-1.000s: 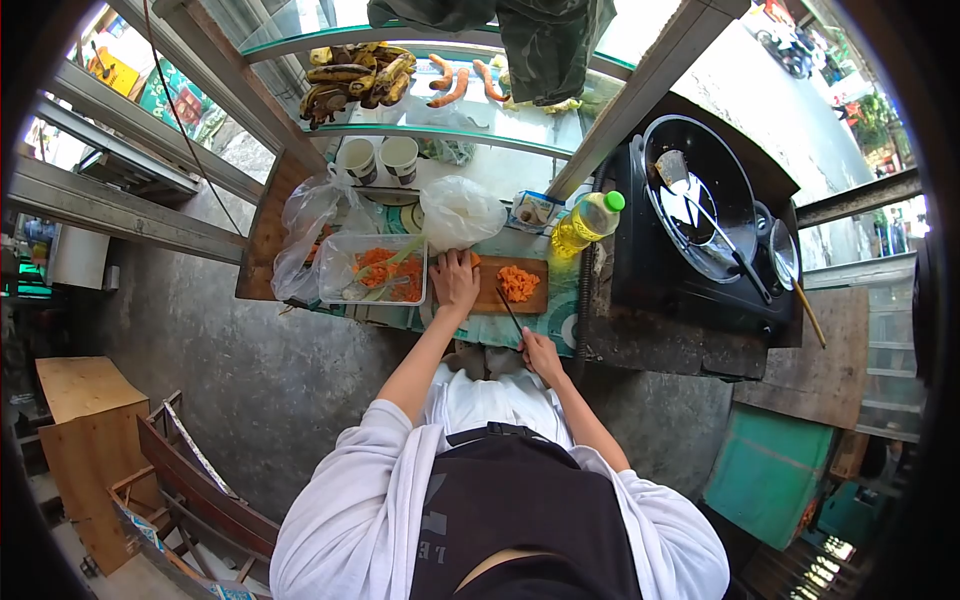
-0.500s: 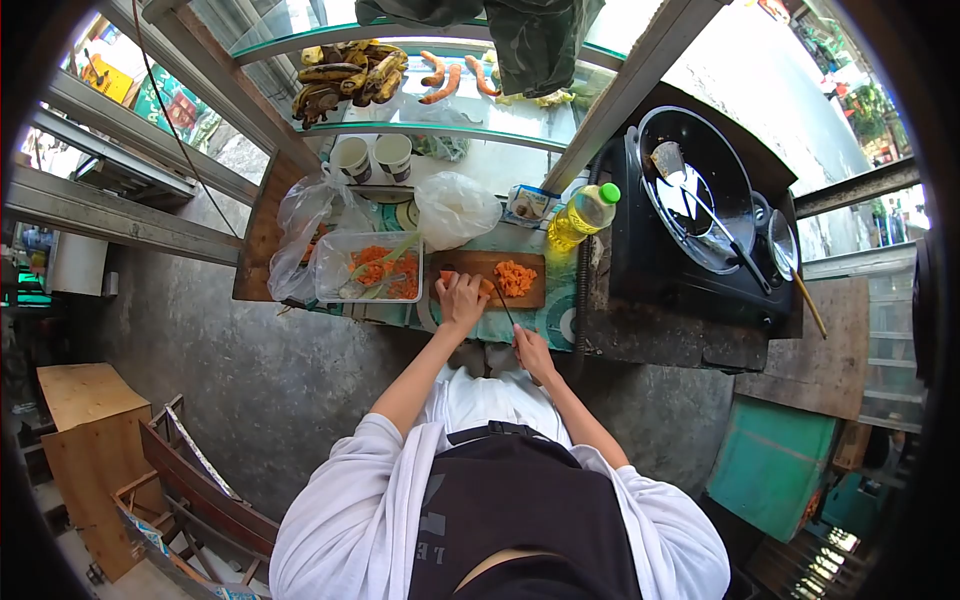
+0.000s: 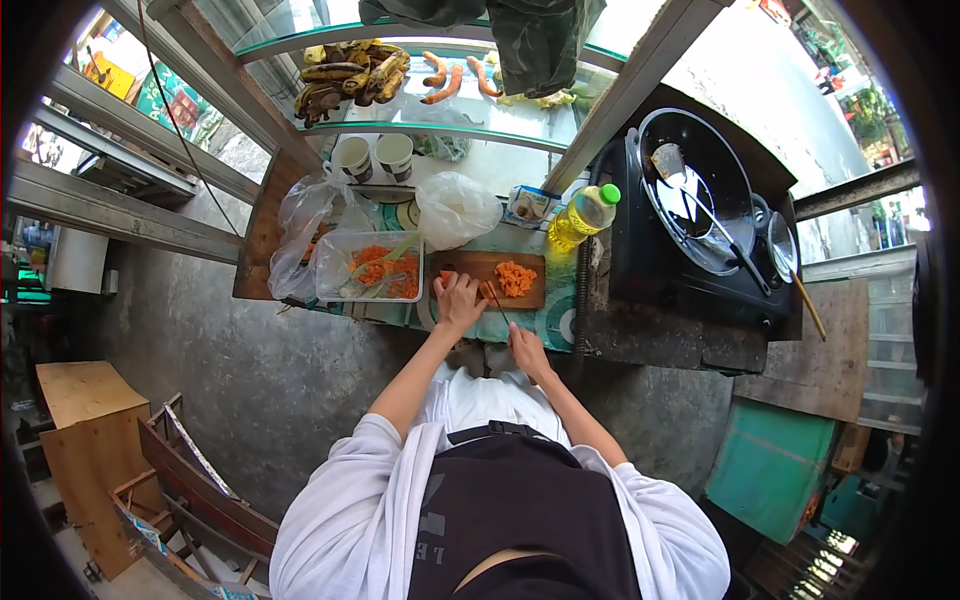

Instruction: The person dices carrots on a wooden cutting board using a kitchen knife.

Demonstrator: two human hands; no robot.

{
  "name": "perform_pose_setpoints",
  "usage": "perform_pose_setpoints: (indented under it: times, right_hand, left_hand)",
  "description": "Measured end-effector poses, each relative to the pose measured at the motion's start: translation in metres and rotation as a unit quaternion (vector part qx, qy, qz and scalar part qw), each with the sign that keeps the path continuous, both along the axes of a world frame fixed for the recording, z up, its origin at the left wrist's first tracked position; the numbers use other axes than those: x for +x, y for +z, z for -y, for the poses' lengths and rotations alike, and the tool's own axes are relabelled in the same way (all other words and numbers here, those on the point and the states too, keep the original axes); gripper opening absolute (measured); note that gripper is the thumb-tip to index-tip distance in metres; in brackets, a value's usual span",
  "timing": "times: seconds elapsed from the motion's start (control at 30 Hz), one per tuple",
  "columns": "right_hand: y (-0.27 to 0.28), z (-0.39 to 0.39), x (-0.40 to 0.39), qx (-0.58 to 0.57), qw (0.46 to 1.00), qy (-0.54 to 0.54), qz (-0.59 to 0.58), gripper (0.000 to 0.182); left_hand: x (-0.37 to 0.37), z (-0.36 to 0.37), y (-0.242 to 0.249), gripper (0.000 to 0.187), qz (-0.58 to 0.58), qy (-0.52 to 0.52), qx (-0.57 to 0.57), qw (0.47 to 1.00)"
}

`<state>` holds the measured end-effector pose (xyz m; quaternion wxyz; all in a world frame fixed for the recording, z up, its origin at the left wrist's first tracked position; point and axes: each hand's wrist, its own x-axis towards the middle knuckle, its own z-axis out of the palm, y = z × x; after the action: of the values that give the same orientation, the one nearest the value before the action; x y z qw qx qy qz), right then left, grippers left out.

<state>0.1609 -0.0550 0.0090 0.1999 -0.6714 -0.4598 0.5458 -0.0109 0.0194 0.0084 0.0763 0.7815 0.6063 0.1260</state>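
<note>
Gripping the knife [image 3: 498,303], the right hand [image 3: 526,351] was closed; the left hand [image 3: 459,302], half-curled, pressed orange food [image 3: 447,276] near the left edge of the board [image 3: 482,264]. Black top [image 3: 540,500] showed "E".

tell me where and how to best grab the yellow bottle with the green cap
Wrap the body of the bottle below its green cap, probably from the cutting board side: it looks rounded, with no handle visible, and the black stove crowds its right.
</note>
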Motion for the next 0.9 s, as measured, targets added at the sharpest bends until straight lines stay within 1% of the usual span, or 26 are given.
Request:
perform_pose_setpoints:
  times: [0.07, 0.13, 0.17, 0.2, 0.23, 0.3, 0.37, 0.43, 0.5, 0.6, 0.7, 0.77, 0.9]
  right_hand:
    - [0.009, -0.001, -0.002, 0.061, 0.994, 0.050, 0.071, 0.052]
    - [0.009, -0.001, -0.002, 0.067, 0.992, 0.061, 0.090, 0.051]
    - [0.009, -0.001, -0.003, 0.074, 0.989, 0.071, 0.109, 0.050]
    - [0.006, -0.001, -0.002, 0.073, 0.989, 0.072, 0.110, 0.050]
    - [0.004, -0.001, -0.001, 0.072, 0.989, 0.074, 0.106, 0.050]
    - [0.001, 0.000, 0.000, 0.070, 0.989, 0.077, 0.104, 0.050]
    - [0.000, 0.002, 0.000, 0.107, 0.986, 0.070, 0.106, 0.053]
    - [-0.001, 0.002, -0.001, 0.105, 0.987, 0.068, 0.102, 0.053]
    - [-0.002, 0.004, -0.002, 0.102, 0.988, 0.066, 0.098, 0.054]
    - [-0.003, 0.005, -0.003, 0.118, 0.982, 0.076, 0.123, 0.053]
    - [0.002, 0.004, -0.004, 0.110, 0.985, 0.073, 0.113, 0.053]
    - [0.010, 0.001, -0.005, 0.051, 0.992, 0.081, 0.086, 0.049]
    - [0.008, 0.002, -0.006, 0.060, 0.989, 0.086, 0.106, 0.049]
  left_hand:
    - [0.004, 0.004, 0.000, 0.040, 0.002, 0.012, 0.006, 1.000]
    - [0.006, 0.004, 0.004, 0.039, 0.004, 0.025, 0.012, 1.000]
    - [0.007, 0.004, 0.005, 0.040, 0.008, 0.029, -0.014, 0.999]
    - [0.007, 0.004, 0.006, 0.041, 0.012, 0.032, -0.040, 0.999]
    - [0.007, 0.004, 0.006, 0.041, 0.012, 0.033, -0.040, 0.999]
    - [0.008, 0.004, 0.004, 0.040, 0.037, 0.025, -0.014, 0.999]
    - [0.009, 0.004, 0.000, 0.038, 0.038, 0.021, -0.011, 0.999]
    - [0.009, 0.004, -0.002, 0.037, 0.038, 0.017, -0.008, 0.999]
    - [0.008, 0.004, -0.002, 0.033, 0.065, 0.016, 0.017, 0.998]
    - [0.006, 0.004, 0.000, 0.033, 0.062, 0.011, -0.004, 0.998]
    - [0.006, 0.004, 0.001, 0.032, 0.067, 0.008, 0.007, 0.998]
    - [0.005, 0.004, 0.000, 0.032, 0.072, 0.008, 0.009, 0.997]
    - [0.005, 0.004, 0.002, 0.030, 0.088, 0.005, 0.017, 0.996]
